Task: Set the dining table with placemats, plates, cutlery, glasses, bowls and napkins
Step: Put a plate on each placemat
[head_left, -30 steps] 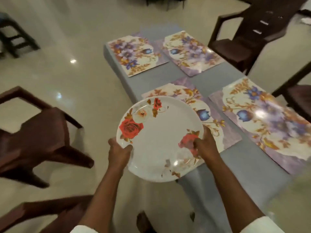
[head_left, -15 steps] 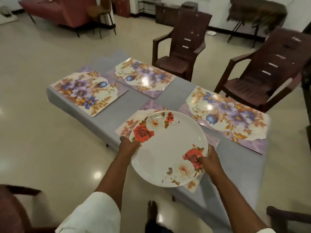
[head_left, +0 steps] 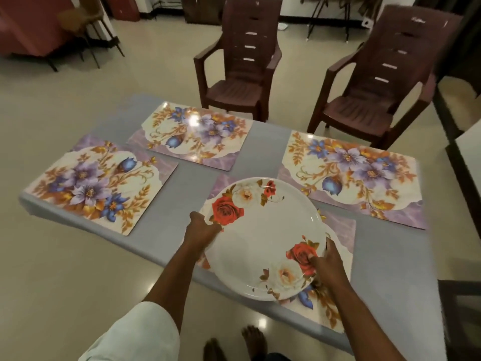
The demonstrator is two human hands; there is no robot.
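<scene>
1. Grey-covered bench point(head_left: 263, 142) now carries the round white rose-printed plate point(head_left: 265, 238) lower over the near floral placemat point(head_left: 341, 230)
2. Left hand point(head_left: 201, 230) and right hand point(head_left: 329, 261) each grip opposite rims, fingers curled

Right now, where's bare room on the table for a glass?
Grey strip between the two far placemats; strip between left placemat and plate. Near placemat is crowded: plate and both hands.
</scene>
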